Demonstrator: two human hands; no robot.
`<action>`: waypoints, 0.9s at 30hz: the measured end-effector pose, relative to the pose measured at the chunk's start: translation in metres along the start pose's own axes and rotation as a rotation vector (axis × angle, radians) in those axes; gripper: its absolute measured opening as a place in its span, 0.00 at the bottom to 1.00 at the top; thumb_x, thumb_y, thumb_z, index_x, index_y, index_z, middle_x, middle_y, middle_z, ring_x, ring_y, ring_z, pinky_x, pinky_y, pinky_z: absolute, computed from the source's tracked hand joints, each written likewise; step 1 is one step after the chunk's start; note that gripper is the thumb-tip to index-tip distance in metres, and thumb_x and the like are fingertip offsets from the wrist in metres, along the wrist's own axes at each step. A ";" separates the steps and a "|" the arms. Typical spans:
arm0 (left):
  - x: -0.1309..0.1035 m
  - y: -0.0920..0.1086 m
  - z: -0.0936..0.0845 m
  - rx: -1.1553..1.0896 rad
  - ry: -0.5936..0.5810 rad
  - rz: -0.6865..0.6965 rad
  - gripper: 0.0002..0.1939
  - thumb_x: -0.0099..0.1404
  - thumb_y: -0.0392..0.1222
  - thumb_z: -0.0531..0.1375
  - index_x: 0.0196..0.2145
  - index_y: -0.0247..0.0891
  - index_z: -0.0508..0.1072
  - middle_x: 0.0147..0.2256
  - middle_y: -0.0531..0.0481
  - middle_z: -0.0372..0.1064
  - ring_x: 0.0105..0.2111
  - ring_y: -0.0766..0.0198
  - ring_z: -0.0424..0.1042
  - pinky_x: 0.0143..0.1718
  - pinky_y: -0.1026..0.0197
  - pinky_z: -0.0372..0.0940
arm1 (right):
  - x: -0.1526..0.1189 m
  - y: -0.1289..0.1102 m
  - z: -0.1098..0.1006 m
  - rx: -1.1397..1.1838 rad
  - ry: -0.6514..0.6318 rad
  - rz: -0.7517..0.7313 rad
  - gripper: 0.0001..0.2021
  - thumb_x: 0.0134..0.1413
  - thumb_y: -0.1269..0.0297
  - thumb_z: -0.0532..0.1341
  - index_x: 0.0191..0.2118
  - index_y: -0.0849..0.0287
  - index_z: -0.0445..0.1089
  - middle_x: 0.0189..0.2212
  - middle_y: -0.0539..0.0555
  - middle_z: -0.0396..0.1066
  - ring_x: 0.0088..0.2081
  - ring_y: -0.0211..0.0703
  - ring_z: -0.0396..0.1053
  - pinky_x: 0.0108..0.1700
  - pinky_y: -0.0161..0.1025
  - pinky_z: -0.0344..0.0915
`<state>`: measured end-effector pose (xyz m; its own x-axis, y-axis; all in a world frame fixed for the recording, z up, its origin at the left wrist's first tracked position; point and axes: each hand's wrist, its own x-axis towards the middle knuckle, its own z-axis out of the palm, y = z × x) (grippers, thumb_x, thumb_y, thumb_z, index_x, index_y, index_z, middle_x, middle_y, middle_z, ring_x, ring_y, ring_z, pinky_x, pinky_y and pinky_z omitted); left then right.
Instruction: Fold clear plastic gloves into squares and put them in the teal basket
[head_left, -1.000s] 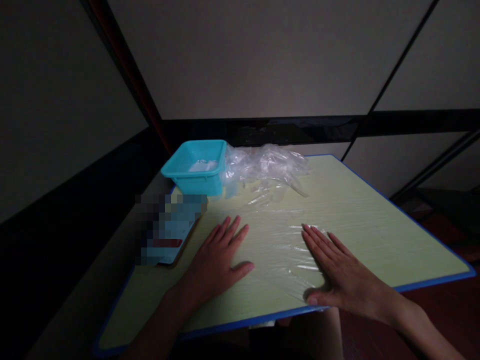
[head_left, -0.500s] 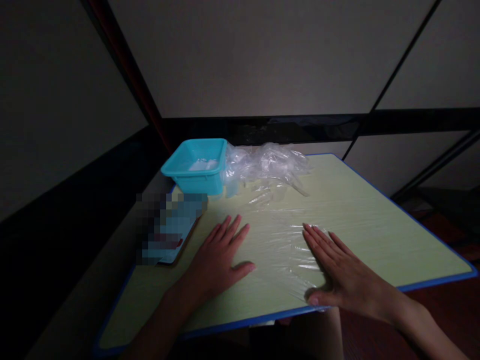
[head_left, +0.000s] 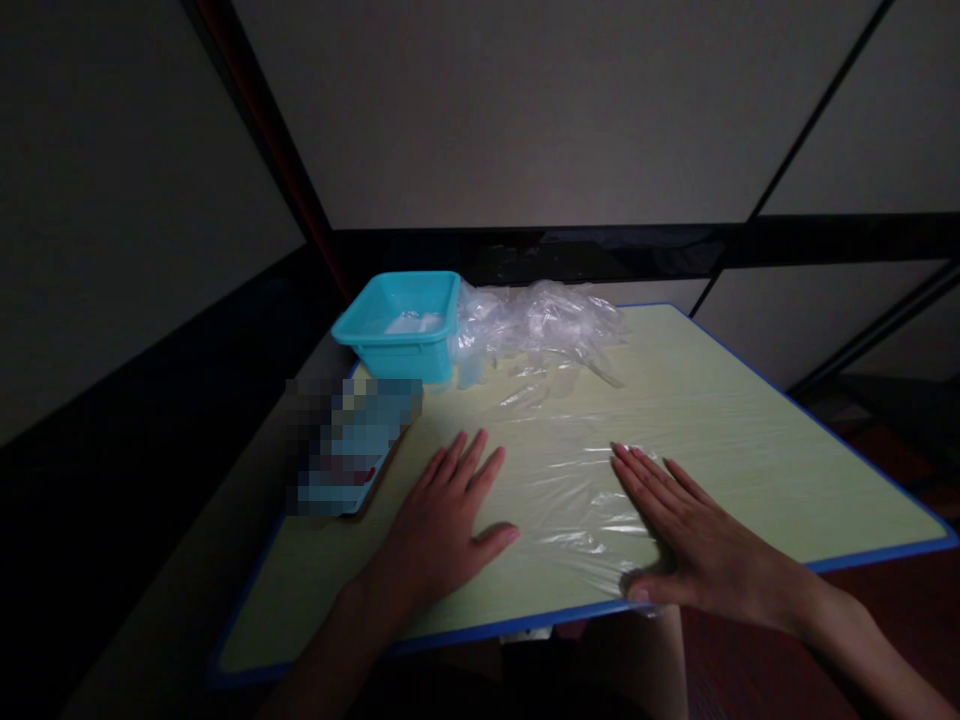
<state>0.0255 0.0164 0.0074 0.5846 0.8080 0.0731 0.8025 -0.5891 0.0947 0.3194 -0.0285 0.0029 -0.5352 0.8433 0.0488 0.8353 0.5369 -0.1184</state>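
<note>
A thin clear plastic sheet (head_left: pixel 570 510) lies wrinkled on the pale yellow-green table (head_left: pixel 735 420), between my two hands. My left hand (head_left: pixel 442 515) rests with fingers spread at the left of the sheet. At the sheet's right side my right hand (head_left: pixel 686 530) presses down flat, its fingers stretched out and its thumb near the blue front edge. Neither hand grips anything. Behind them is a crumpled heap of clear plastic bags (head_left: pixel 559 320).
A turquoise basin (head_left: pixel 409 350) with something whitish inside stands at the back left, touching the bags. A flat object with a blurred-out screen (head_left: pixel 360 445) lies at the left edge. Walls rise behind and to the left.
The whole view has shifted slightly, so the table and basin appear a little further right and higher. Both hands stay flat in nearly the same places; the wrinkles between them look slightly different.
</note>
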 end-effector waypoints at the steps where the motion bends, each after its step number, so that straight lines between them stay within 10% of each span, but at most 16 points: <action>1: -0.001 0.001 0.000 0.000 0.005 -0.002 0.36 0.59 0.57 0.53 0.60 0.39 0.48 0.62 0.44 0.39 0.61 0.51 0.37 0.58 0.48 0.43 | -0.001 0.000 -0.001 -0.002 -0.010 0.000 0.51 0.44 0.36 0.51 0.62 0.61 0.23 0.63 0.61 0.32 0.61 0.59 0.39 0.59 0.57 0.43; 27: -0.004 0.003 0.001 -0.009 0.020 -0.008 0.37 0.59 0.58 0.53 0.60 0.40 0.48 0.62 0.44 0.40 0.61 0.51 0.38 0.58 0.48 0.43 | -0.006 0.001 -0.005 -0.022 -0.049 -0.033 0.55 0.39 0.32 0.52 0.62 0.62 0.22 0.63 0.62 0.31 0.61 0.61 0.37 0.58 0.57 0.42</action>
<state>0.0257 0.0113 0.0060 0.5752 0.8128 0.0917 0.8063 -0.5823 0.1042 0.3241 -0.0323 0.0070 -0.5677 0.8233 0.0034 0.8193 0.5653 -0.0959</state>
